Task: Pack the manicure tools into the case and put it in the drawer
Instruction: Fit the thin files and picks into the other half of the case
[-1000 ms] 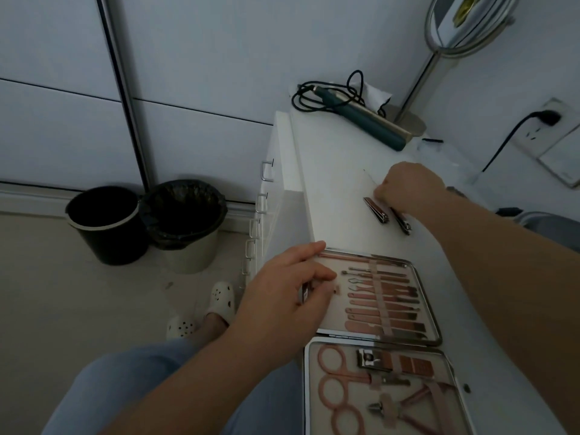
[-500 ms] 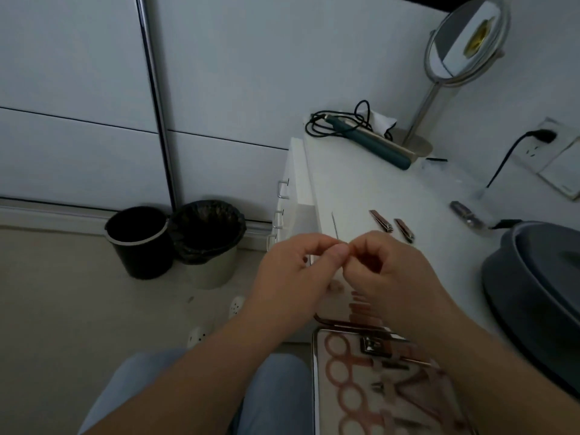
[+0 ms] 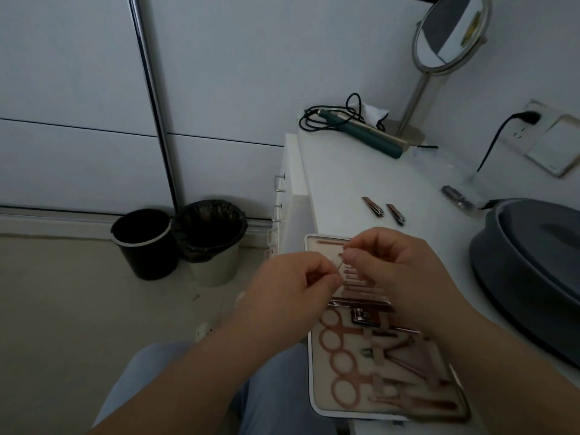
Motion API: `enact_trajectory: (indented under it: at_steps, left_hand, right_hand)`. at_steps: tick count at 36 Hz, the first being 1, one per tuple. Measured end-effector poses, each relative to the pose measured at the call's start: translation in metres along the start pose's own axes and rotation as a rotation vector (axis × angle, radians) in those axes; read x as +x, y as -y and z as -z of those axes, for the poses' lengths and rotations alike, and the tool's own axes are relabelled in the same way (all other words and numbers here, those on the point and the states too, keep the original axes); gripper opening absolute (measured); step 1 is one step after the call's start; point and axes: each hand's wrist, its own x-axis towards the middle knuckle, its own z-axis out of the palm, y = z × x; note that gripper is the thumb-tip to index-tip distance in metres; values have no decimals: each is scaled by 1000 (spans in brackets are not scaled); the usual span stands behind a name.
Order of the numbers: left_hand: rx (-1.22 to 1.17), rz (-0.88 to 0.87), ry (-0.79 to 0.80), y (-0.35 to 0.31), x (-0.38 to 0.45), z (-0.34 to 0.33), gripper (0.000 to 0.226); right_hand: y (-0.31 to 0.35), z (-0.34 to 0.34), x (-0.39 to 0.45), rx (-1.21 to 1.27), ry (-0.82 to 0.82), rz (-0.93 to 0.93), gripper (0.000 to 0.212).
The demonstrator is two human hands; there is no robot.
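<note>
Two hands: both lifted above the open case, meeting over its far half; a second ago the left hand lay on the case and the right hand reached toward the loose clippers.
Surface: white, smooth, narrow, with drawer handles down its front edge.
Case: lies flat at the near end of the surface, open, two padded pinkish halves with a pale rim and metal hinge bar; rose-gold scissors and nippers sit under elastic straps.
Right hand: thumb and forefinger pinch the upper end of a thin tool.
Left hand: fingers curled, pinching the lower end of the same tool.
Thin tool: slender, needle-like metal; its exact type is too small to tell.
Nail clippers: two flat rose-gold pieces side by side beyond the case, not yet packed.
Meaning: the tool has been picked up and is probably being lined up for a strap slot; clippers, closing and drawer remain.
</note>
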Motion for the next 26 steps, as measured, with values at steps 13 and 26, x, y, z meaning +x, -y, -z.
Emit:
enact_trajectory:
  at_steps: [13,26]
  left_hand:
    - [230,-145,28,-6,29,-7,14]
    - [441,-182,148,3,50,-22,31]
  right_hand:
    - [-29,37,-2,-288,-25,-138,19]
    - [-67,59,7,-470,-255,-250,16]
